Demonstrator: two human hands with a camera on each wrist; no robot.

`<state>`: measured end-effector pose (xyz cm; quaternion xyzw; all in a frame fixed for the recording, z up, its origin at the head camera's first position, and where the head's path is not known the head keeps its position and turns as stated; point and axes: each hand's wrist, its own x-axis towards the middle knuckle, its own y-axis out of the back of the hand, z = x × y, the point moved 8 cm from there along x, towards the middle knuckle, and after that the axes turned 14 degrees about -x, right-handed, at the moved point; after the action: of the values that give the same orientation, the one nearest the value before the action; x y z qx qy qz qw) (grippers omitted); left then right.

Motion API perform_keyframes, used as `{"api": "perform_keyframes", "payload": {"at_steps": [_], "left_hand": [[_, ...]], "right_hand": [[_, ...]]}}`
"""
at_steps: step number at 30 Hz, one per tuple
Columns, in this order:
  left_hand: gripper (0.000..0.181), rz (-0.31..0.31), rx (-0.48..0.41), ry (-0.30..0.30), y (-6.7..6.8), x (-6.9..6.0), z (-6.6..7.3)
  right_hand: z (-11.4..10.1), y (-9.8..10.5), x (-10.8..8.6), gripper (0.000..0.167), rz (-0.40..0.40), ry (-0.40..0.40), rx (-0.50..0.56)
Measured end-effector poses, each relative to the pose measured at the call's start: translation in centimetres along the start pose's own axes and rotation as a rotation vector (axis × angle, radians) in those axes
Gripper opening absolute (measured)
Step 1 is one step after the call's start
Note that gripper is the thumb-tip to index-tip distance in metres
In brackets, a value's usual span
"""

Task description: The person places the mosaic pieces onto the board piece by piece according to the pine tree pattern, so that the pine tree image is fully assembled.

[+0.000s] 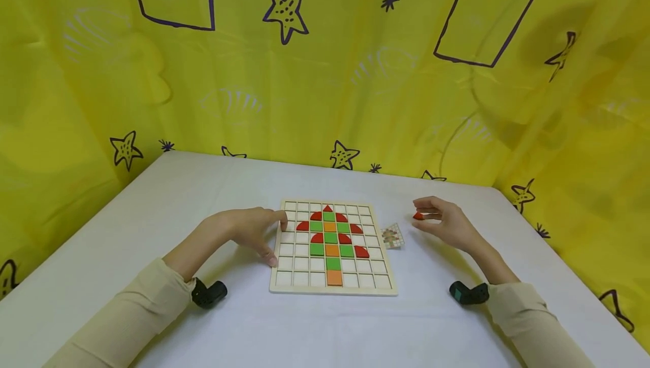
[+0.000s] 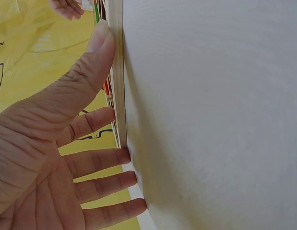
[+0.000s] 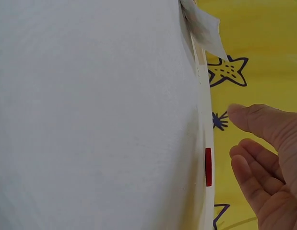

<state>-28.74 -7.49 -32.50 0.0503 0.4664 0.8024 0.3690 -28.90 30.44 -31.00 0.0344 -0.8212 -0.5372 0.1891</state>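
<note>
A wooden grid board (image 1: 299,280) lies on the table, with red, green and orange pieces set in a tree-like pattern. My left hand (image 1: 252,232) rests at the board's left edge, thumb and fingers spread. In the left wrist view its thumb touches the board's wooden side (image 2: 118,72). To the right of the board is my right hand (image 1: 447,222), its fingers loosely bent. A red piece (image 1: 418,216) shows by its fingertips in the head view. In the right wrist view this red piece (image 3: 208,166) lies on the table, apart from the fingers.
A small printed pattern card (image 1: 392,236) sticks out at the board's right edge; its corner (image 3: 208,31) tilts up in the right wrist view. The white table (image 1: 238,328) is bordered by a yellow curtain (image 1: 325,86) with drawn stars.
</note>
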Motion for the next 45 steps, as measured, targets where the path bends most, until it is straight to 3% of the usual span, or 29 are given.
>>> {"api": "perform_keyframes", "payload": {"at_steps": [16, 26, 42, 45], "left_hand": [[0.063, 0.013, -0.006, -0.016, 0.3, -0.1, 0.5], [0.063, 0.017, -0.017, -0.029, 0.4, -0.2, 0.3], [0.062, 0.008, -0.019, -0.023, -0.1, -0.1, 0.1], [0.062, 0.012, -0.019, -0.017, -0.1, -0.1, 0.1]], "right_hand": [[1.9, 0.1, 0.7, 0.042, -0.029, -0.102, -0.090], [1.8, -0.2, 0.9, 0.032, -0.014, -0.060, -0.147], [1.1, -1.6, 2.0, 0.030, -0.048, -0.063, -0.218], [0.8, -1.6, 2.1, 0.028, -0.046, -0.027, -0.213]]}}
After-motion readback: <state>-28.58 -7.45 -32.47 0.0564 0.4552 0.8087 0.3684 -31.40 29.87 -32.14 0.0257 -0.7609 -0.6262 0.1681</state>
